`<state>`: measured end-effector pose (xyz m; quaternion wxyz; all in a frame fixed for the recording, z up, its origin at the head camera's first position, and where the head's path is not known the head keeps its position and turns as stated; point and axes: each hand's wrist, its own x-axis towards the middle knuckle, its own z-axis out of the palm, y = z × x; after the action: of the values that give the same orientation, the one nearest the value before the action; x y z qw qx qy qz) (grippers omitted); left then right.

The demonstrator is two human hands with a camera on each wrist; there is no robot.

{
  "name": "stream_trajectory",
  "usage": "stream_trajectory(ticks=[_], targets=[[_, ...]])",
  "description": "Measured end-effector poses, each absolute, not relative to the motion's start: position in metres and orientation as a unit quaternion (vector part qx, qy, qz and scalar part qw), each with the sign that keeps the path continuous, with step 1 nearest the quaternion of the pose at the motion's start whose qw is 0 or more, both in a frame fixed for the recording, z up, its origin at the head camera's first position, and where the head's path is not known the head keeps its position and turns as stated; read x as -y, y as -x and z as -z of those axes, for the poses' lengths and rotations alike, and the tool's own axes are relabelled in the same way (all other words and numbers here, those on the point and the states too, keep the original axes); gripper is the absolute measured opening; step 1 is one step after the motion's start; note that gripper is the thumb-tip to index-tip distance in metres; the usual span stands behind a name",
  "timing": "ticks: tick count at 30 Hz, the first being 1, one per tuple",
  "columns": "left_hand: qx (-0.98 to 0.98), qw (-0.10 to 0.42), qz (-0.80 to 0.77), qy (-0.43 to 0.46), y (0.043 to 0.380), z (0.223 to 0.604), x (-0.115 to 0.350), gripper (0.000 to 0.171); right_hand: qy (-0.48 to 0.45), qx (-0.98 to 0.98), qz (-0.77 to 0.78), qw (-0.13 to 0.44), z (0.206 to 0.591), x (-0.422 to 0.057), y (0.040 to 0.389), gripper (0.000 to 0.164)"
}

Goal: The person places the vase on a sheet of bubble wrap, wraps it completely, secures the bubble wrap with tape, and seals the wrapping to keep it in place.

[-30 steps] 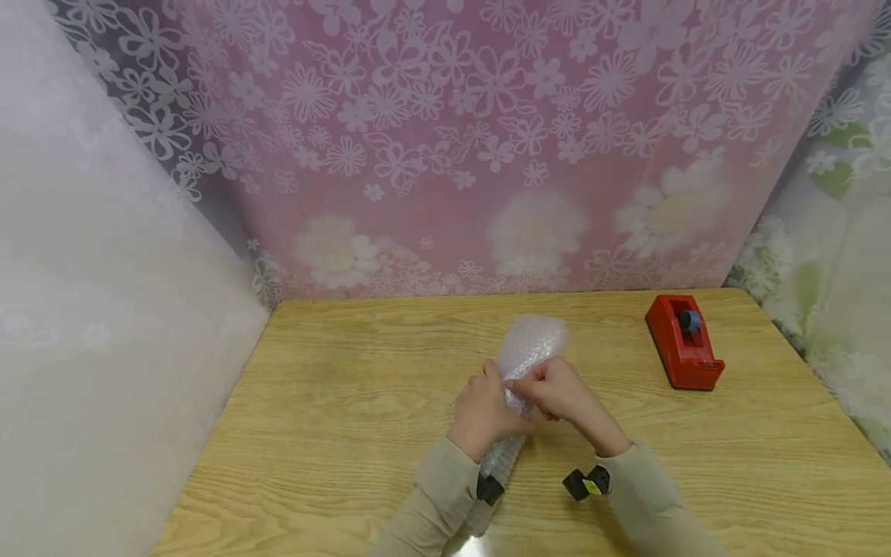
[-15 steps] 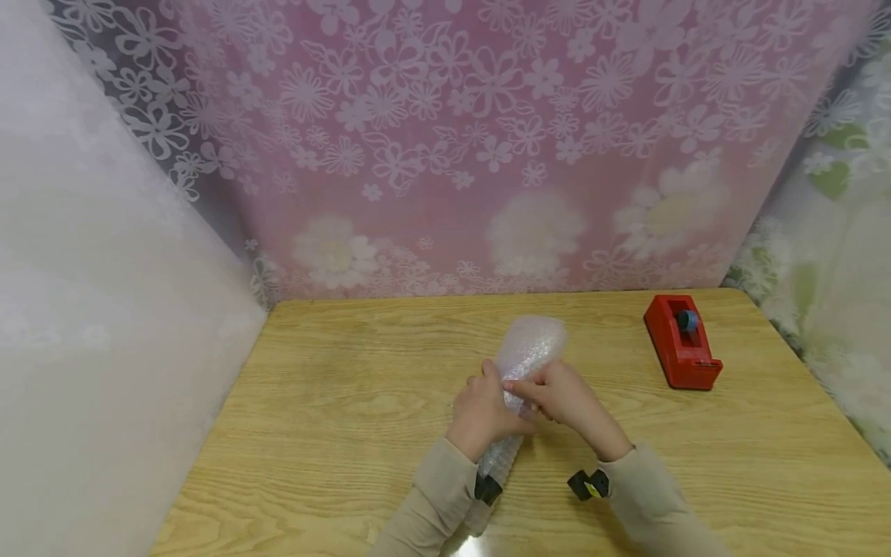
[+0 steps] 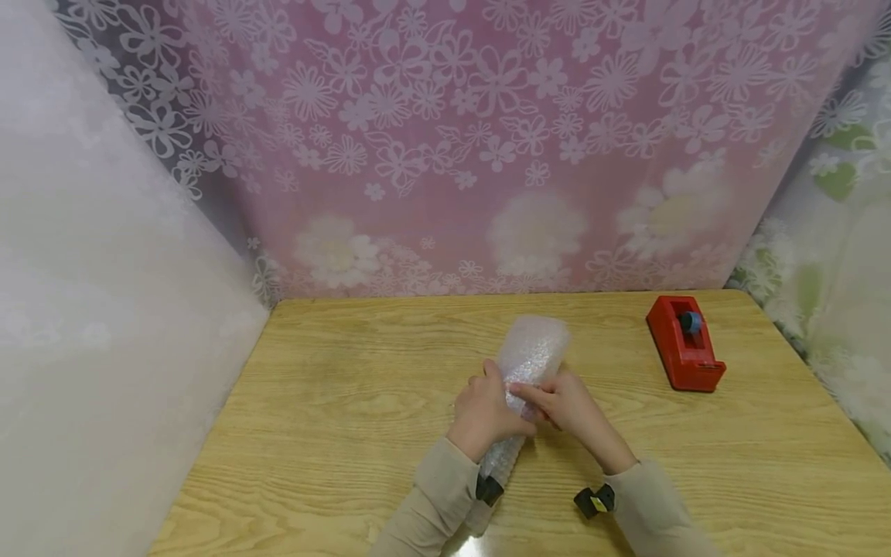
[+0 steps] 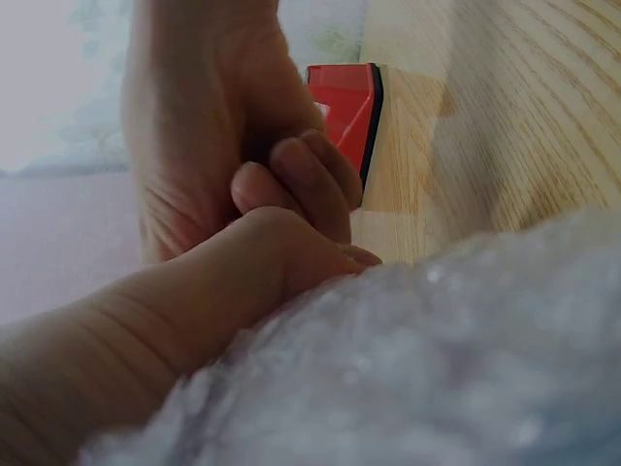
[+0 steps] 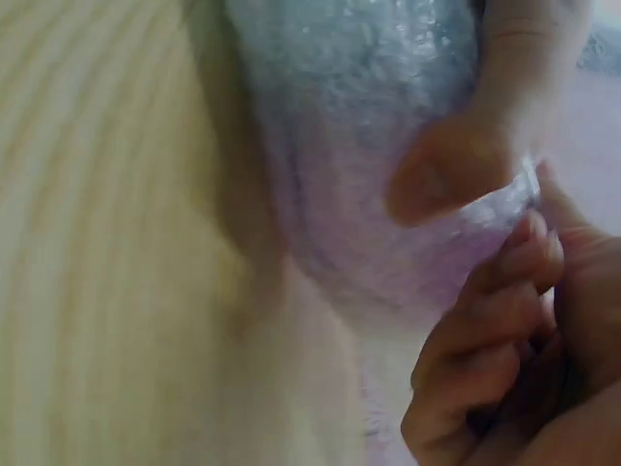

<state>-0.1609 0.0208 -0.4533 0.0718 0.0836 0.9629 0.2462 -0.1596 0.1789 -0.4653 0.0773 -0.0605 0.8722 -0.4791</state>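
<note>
A long bundle in clear bubble wrap (image 3: 534,348) slants across the table, its far end wide and faintly pink. My left hand (image 3: 482,410) grips it around the middle, with the thumb over the near side, as the left wrist view also shows around the bubble wrap (image 4: 456,359). At the wrap's upper side, my right hand (image 3: 567,402) has its index finger laid along the surface and the other fingers curled. In the right wrist view, my right fingers (image 5: 485,340) meet at a bright edge of the wrap beside the left thumb. What is inside the wrap is hidden.
A red tape dispenser (image 3: 685,348) with a blue roll stands at the back right of the wooden table (image 3: 334,433). A pink flowered curtain (image 3: 431,155) hangs behind the far edge, and pale cloths hang at both sides.
My right hand has shifted slightly down and right, its index finger straighter on the wrap than a second ago. My left hand and the bundle stay in place.
</note>
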Motion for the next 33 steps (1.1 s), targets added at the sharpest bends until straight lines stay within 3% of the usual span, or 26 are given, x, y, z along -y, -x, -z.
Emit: stream_trajectory(ticks=[8, 15, 22, 29, 33], targets=[[-0.967, 0.070, -0.233, -0.077, 0.162, 0.455, -0.023, 0.099, 0.117, -0.770, 0.602, 0.177, 0.494, -0.204, 0.164, 0.054], [-0.967, 0.068, -0.234, -0.075, 0.161, 0.455, -0.023, 0.100, 0.123, -0.702, 0.664, 0.225, 0.509, -0.215, 0.165, 0.045], [-0.966, 0.060, -0.242, -0.074, 0.160, 0.453, -0.024, 0.096, 0.085, -0.674, 0.702, 0.213, 0.512, -0.214, 0.160, 0.024], [-0.962, 0.070, -0.253, -0.068, 0.160, 0.454, -0.023, 0.098, 0.029, -0.686, 0.711, 0.155, 0.510, -0.202, 0.148, 0.052], [-0.961, 0.065, -0.259, -0.072, 0.160, 0.454, -0.023, 0.097, 0.003, -0.677, 0.724, 0.133, 0.508, -0.196, 0.141, 0.053]])
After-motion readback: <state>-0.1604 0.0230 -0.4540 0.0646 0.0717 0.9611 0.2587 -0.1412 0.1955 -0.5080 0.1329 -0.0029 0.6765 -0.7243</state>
